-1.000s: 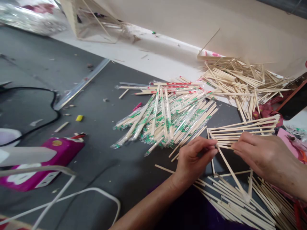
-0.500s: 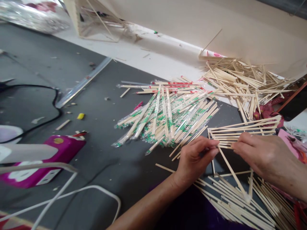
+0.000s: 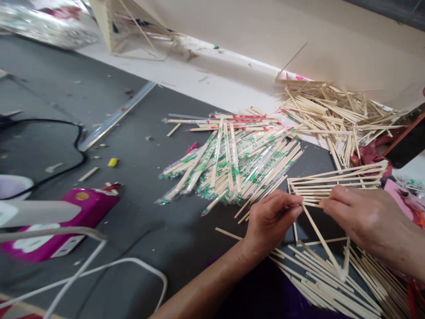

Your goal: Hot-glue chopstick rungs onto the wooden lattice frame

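Observation:
A frame of joined wooden chopsticks [image 3: 323, 238] stands at the lower right, with a row of parallel sticks across its upper part. My left hand [image 3: 272, 217] pinches the frame's near corner between thumb and forefinger, where a slanting stick meets the row. On the other side of that corner, my right hand [image 3: 360, 217] has its fingers closed at one of the row's sticks; the fingertips partly hide what they hold. Loose bare chopsticks [image 3: 318, 277] lie just below both hands. Left of the frame is a heap of chopsticks in clear wrappers [image 3: 229, 159] with green and red print.
A large pile of loose sticks [image 3: 335, 110] lies by the pale wall. On the left are a magenta power strip [image 3: 96, 208], a white cable [image 3: 133, 261], a black cable [image 3: 53, 120] and a clear plastic strip [image 3: 116, 117]. A dark-screened device [image 3: 407, 141] stands at the right edge.
Both hands stay at the same corner of the stick frame, with almost no movement. The camera view has shifted very slightly.

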Available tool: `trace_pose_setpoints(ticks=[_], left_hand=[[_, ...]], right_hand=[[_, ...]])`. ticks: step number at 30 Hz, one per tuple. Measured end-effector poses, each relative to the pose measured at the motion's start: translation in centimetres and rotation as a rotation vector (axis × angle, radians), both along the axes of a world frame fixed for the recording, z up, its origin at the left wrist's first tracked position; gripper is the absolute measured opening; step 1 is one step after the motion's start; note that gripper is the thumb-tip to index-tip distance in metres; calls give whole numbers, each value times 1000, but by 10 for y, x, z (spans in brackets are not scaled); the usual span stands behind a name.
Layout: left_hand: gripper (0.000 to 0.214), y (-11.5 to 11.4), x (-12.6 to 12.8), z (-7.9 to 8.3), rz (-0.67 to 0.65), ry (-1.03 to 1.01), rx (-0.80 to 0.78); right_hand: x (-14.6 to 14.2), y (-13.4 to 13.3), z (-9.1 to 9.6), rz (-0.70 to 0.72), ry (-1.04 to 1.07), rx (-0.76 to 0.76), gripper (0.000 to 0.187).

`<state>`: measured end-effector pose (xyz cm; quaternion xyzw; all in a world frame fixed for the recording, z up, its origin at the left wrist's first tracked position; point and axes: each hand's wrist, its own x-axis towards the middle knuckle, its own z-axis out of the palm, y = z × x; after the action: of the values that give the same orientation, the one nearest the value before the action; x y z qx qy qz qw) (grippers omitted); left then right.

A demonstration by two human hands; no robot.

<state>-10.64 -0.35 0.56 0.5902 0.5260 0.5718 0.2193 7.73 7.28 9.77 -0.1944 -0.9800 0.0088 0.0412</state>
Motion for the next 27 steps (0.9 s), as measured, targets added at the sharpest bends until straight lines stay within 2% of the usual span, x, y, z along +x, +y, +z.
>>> trace_pose_setpoints(ticks=[8, 27], left_hand=[[10, 1, 0, -3, -5, 65, 77], [8, 1, -3, -1, -5, 146, 105]], right_hand=[[-1, 0, 0, 7, -21, 14, 24], [-3, -1, 1, 17, -22, -16, 20]])
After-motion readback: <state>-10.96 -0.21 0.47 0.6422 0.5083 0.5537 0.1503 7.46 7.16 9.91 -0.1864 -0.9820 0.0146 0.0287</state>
